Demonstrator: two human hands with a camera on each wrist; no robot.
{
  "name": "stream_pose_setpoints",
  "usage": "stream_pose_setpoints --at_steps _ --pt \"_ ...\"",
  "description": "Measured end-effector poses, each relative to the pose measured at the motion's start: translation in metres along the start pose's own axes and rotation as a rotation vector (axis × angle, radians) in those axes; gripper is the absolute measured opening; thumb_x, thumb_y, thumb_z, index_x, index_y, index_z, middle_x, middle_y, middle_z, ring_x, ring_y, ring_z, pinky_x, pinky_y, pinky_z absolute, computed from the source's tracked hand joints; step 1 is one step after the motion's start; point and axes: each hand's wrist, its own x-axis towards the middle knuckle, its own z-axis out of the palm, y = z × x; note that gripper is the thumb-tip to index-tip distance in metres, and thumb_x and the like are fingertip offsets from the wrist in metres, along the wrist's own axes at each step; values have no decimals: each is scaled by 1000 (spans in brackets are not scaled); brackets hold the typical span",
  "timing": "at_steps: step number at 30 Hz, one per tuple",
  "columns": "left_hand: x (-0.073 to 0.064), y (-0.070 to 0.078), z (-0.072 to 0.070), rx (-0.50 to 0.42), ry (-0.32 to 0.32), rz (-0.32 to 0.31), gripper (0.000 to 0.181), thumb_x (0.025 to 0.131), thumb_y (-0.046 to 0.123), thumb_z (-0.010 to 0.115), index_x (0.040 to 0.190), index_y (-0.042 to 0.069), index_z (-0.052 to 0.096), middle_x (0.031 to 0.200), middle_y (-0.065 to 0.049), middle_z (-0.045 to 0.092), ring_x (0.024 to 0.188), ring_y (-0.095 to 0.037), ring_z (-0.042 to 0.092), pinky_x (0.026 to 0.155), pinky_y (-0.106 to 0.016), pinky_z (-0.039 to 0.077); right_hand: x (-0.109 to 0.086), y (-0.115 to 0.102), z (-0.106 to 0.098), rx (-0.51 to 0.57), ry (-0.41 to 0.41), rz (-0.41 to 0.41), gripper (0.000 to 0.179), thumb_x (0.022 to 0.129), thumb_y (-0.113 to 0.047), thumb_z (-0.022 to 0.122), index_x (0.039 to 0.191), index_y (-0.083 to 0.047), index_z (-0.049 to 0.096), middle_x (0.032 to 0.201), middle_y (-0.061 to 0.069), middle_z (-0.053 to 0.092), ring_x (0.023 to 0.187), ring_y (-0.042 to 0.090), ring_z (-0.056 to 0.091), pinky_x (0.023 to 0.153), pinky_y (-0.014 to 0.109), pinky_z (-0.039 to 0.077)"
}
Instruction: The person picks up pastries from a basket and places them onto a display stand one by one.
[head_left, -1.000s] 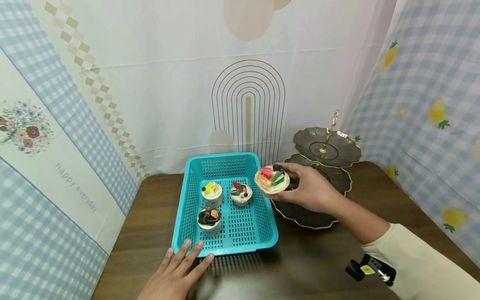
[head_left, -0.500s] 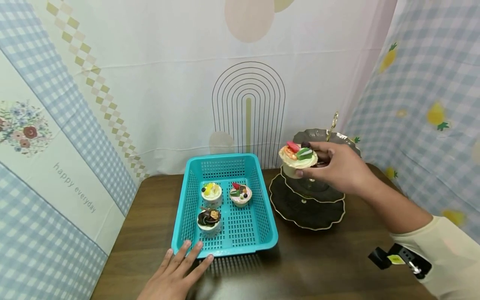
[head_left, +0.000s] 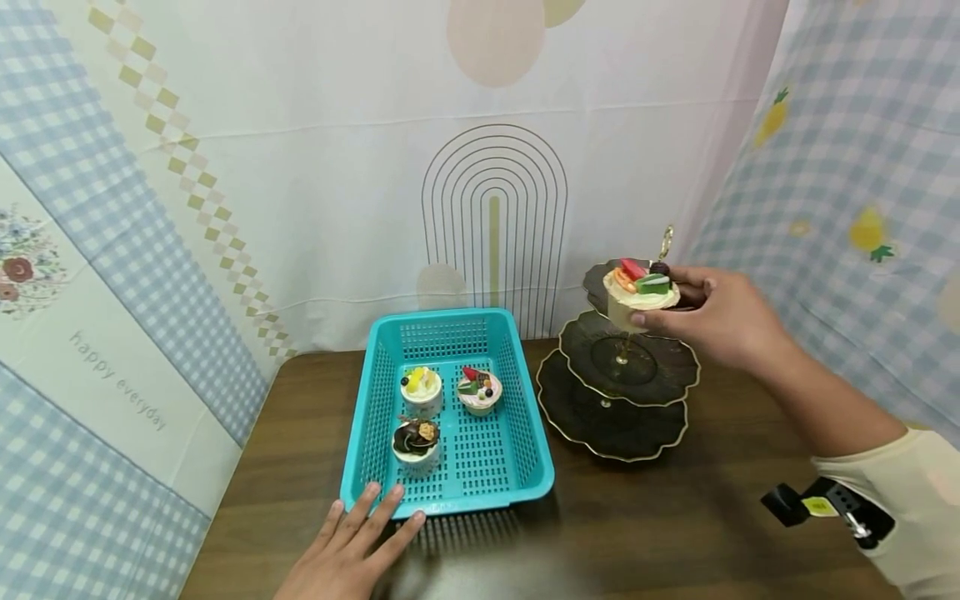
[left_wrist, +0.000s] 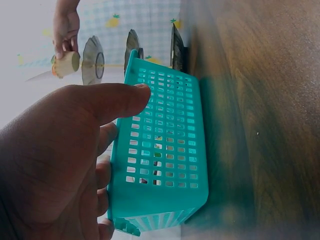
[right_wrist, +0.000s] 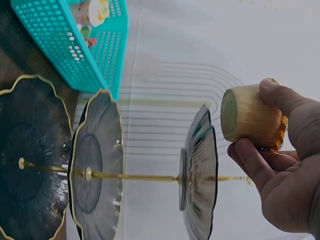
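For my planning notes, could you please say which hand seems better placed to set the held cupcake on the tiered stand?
Probably the right hand: it grips the cupcake near the tiered stand, while the left hand is farther off, by the basket.

The basket is turquoise, the stand gold-edged dark, the cloth blue-checked.

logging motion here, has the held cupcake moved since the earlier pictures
Yes: in the head view, the cupcake moved right and up, away from the basket.

The left grip touches a teal perforated basket.
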Motion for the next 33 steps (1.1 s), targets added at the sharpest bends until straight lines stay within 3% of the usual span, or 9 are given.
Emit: stream_pose_setpoints --at_steps 2,9,18,33 --pt "0 0 0 -1 -3 -2 93 75 81 41 150 29 26 154 -4 21 140 -29 17 110 -36 -13 1 3 -2 -11 13 1 100 66 -60 76 138 2 43 120 17 60 108 27 58 71 13 44" --pt "-1 0 1 -11 -3 -7 91 75 80 42 150 30 26 155 -3 18 140 -29 17 110 -35 -13 3 14 -3 -39 33 -2 98 67 -59 76 137 4 45 118 18 60 113 30 54 88 44 42" --pt "1 -1 0 -5 -9 0 92 75 80 42 150 30 25 155 -3 18 140 -28 16 110 -35 -13 11 23 -2 -92 16 18 105 66 -65 72 138 5 42 121 23 57 115 40 51 89 51 40" --pt "0 0 0 -7 8 1 92 75 80 42 150 28 27 155 -4 19 140 -29 18 110 -37 -11 19 32 2 -118 -7 7 103 70 -64 70 137 8 41 118 24 59 111 40 54 86 51 43"
